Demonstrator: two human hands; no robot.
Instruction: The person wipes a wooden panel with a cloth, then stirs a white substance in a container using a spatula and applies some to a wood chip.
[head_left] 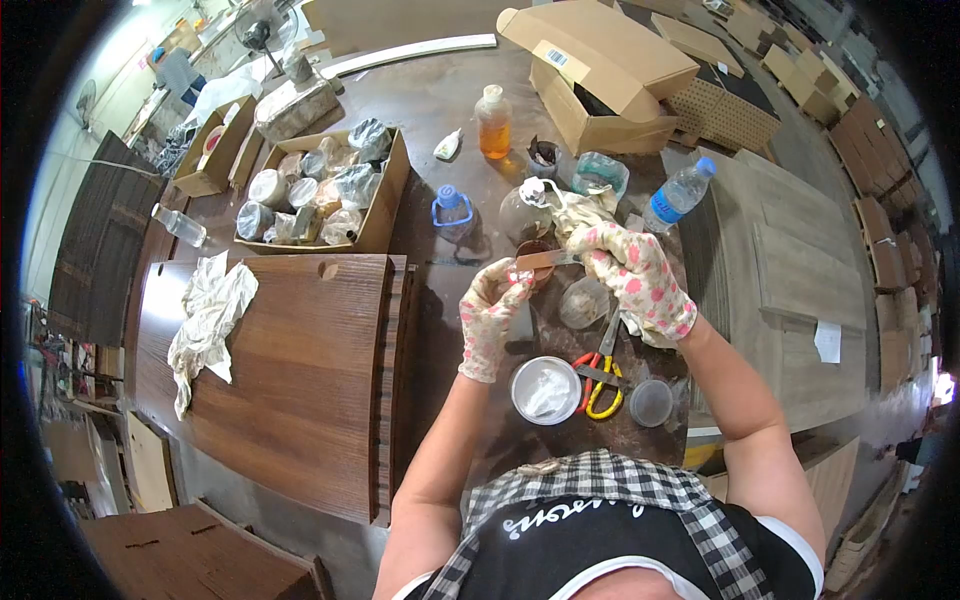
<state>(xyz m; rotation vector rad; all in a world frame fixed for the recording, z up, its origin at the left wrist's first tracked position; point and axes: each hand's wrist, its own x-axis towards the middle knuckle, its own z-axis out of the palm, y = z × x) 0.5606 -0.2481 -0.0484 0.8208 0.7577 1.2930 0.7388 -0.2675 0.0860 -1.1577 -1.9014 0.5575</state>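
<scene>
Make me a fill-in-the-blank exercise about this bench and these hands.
1. The left hand and right hand wear floral ____.
2. The tall bottle just left of the open cardboard box holds ____ liquid.
3. The labelled bottle has a ____ cap.
4. A crumpled cloth lies on the brown panel to the person's ____.

Missing words: gloves; orange; blue; left.

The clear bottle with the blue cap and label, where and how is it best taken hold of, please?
I'd grip the bottle round its blue label, coming from the right: the body looks round there, while a greenish clear plastic item and pale cloth crowd its left.
</scene>
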